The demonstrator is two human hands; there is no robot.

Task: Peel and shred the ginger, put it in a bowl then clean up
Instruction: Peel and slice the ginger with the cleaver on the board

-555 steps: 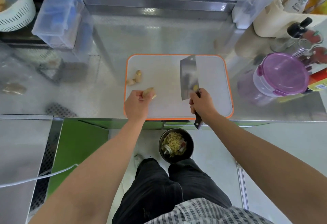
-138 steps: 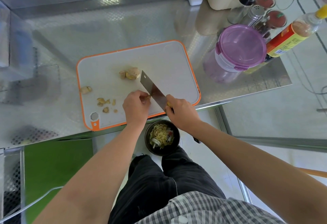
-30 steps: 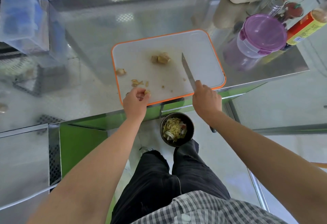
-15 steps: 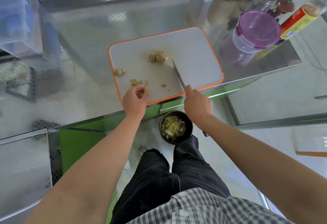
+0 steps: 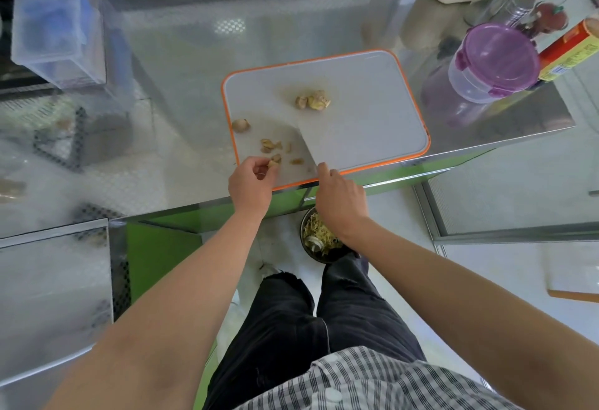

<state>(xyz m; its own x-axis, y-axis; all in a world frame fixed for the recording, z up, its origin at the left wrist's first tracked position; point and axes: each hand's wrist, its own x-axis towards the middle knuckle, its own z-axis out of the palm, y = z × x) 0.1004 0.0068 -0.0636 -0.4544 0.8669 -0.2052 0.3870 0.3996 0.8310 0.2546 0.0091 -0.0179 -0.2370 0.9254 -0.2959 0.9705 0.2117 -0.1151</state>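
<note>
Your left hand (image 5: pixel 251 182) pinches a ginger scrap (image 5: pixel 275 162) at the cutting board's (image 5: pixel 356 117) near edge. Right hand (image 5: pixel 340 197) grips the cleaver (image 5: pixel 304 147); blade blurred, handle hidden. Ginger pieces (image 5: pixel 312 101) lie mid-board; bowl (image 5: pixel 319 242) half hidden under that hand.

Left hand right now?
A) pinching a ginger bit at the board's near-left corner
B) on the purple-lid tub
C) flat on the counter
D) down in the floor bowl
A: the left hand pinches a small ginger piece at the near-left corner of the cutting board, while the right hand holds the knife.
</note>
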